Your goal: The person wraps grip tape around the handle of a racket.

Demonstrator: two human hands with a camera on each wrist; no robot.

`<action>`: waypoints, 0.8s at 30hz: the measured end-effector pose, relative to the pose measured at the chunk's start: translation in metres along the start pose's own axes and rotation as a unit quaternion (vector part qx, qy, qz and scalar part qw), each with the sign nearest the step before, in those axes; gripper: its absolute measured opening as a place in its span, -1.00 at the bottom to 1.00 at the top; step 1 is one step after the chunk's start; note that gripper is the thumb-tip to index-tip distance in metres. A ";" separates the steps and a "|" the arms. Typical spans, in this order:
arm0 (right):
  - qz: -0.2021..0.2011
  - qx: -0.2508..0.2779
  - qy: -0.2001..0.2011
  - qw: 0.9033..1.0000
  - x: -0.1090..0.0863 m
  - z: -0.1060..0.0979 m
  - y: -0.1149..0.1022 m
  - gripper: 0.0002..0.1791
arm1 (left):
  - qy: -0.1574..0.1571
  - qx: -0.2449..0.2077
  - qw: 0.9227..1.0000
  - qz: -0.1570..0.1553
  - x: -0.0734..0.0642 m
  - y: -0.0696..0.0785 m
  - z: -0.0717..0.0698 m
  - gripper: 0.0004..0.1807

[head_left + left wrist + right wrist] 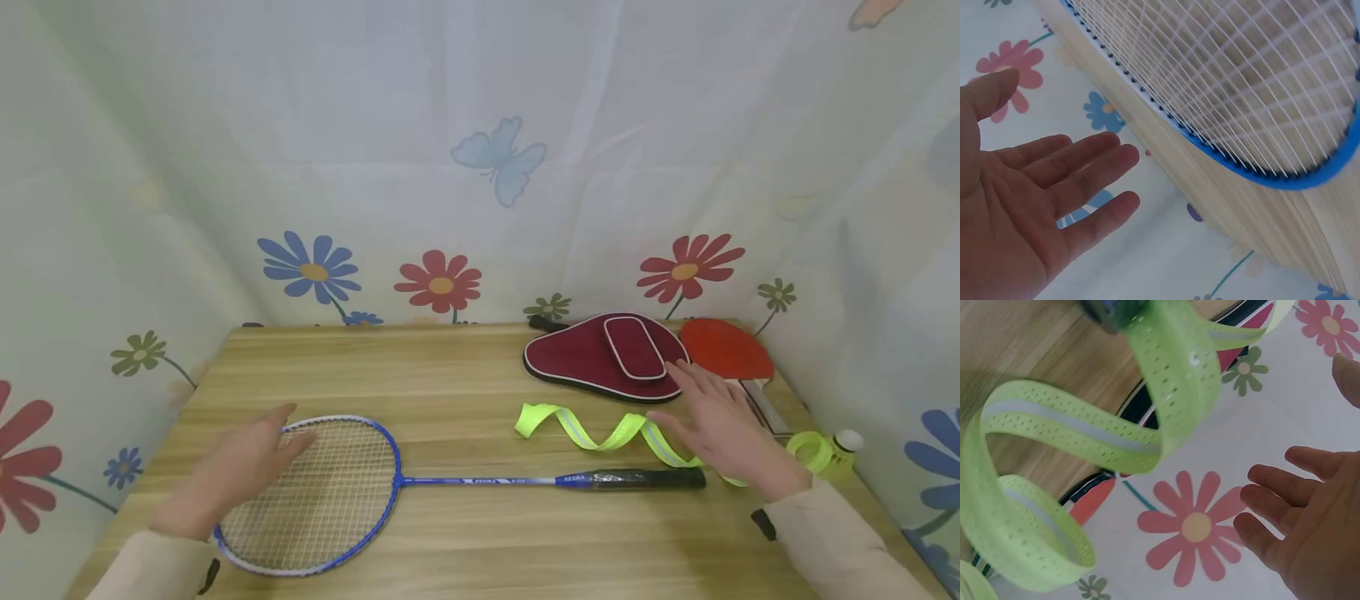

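A blue-and-white badminton racket [491, 481] lies across the table, its strung head to the left and black handle to the right. My left hand [243, 467] hovers over the left side of the racket head, empty, with its fingers extended. In the left wrist view, the palm of that hand [1029, 212] shows beside the blue frame [1285, 182]. A wavy neon-yellow perforated overgrip tape [628, 429] with a grey stripe lies behind the racket handle. Above its right part is my right hand [720, 425], fingers spread and holding nothing. The tape [1079, 428] looms large in the right wrist view.
A maroon paddle case [570, 358] with white piping lies at the back right. Beside it is a red table tennis paddle [727, 350]. A yellow shuttlecock [843, 450] with a white tip stands near the right table edge. Flower-printed curtains [495, 208] enclose the table.
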State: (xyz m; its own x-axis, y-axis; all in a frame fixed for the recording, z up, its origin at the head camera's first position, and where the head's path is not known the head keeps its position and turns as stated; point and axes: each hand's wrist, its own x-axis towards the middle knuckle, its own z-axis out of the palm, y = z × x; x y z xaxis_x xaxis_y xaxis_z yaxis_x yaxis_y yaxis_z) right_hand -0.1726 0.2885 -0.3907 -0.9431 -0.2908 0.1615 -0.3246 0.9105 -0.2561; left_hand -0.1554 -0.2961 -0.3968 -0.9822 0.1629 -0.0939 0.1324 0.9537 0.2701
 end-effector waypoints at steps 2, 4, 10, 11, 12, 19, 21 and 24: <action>-0.025 0.001 0.014 1.000 -0.001 0.005 -0.007 -0.15 | 0.006 -0.007 1.000 0.006 -0.003 0.006 0.004 -0.05; -0.064 0.005 0.035 0.997 -0.002 0.010 -0.017 -0.23 | 0.010 -0.016 1.000 0.013 -0.005 0.015 0.008 -0.09; -0.190 0.005 0.055 0.980 0.000 0.032 -0.053 -0.46 | 0.012 -0.050 0.998 0.037 -0.009 0.044 0.016 -0.26; -0.202 0.006 0.048 0.978 0.002 0.036 -0.058 -0.46 | 0.012 -0.056 0.997 0.042 -0.009 0.051 0.018 -0.28; -0.211 0.007 0.039 0.977 0.004 0.040 -0.063 -0.46 | 0.010 -0.064 0.997 0.045 -0.010 0.058 0.020 -0.29; -0.215 0.021 -0.008 0.976 0.028 0.054 -0.091 -0.34 | 0.004 -0.112 0.982 0.148 -0.005 0.130 0.041 -0.44; -0.210 0.017 -0.021 0.977 0.036 0.057 -0.097 -0.28 | 0.016 -0.084 0.976 0.202 -0.003 0.148 0.049 -0.53; -0.210 0.013 -0.042 0.977 0.047 0.063 -0.105 -0.23 | 0.039 -0.010 0.969 0.245 0.003 0.166 0.063 -0.59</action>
State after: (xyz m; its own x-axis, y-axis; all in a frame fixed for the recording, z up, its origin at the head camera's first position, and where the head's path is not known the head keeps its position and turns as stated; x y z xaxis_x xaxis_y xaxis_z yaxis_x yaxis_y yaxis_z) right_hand -0.1870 0.1607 -0.4167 -0.7280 -0.6619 0.1786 -0.6854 0.6978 -0.2081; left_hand -0.1276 -0.1217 -0.4122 -0.8088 0.5752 0.1223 0.5840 0.7609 0.2828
